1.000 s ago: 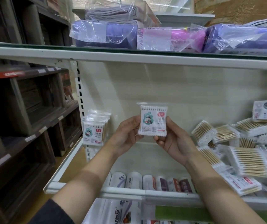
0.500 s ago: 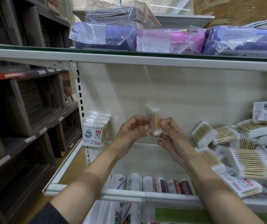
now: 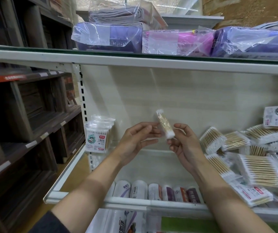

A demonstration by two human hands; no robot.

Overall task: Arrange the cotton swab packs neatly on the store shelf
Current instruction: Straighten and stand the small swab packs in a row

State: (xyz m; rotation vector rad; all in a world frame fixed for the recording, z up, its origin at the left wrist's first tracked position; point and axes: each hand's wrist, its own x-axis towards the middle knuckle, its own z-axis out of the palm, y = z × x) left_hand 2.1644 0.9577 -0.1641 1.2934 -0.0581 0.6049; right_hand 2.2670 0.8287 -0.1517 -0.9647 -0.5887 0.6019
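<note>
A person's two bare forearms reach toward a white store shelf (image 3: 101, 197). Between the hands, held in the air in front of the shelf's pale back panel, is one small clear cotton swab pack (image 3: 165, 126), turned edge-on and tilted, its upper end leaning left. The right hand (image 3: 184, 145) grips the pack's lower end between thumb and curled fingers. The left hand (image 3: 135, 140) has its fingers loosely extended toward the pack's left side; the motion blur makes it impossible to tell whether they pinch it or only touch it.

At the shelf's left end, a neat upright row of swab packs (image 3: 98, 137) stands face-forward against the slotted upright. At the right, a loose pile of swab packs (image 3: 252, 158) lies jumbled and overlapping, wooden sticks showing. Along the shelf's front edge lies a row of white cylindrical packs (image 3: 139, 189). The shelf above carries purple and pink bagged goods (image 3: 177, 42). Dark wooden shelving (image 3: 25, 106) stands to the left.
</note>
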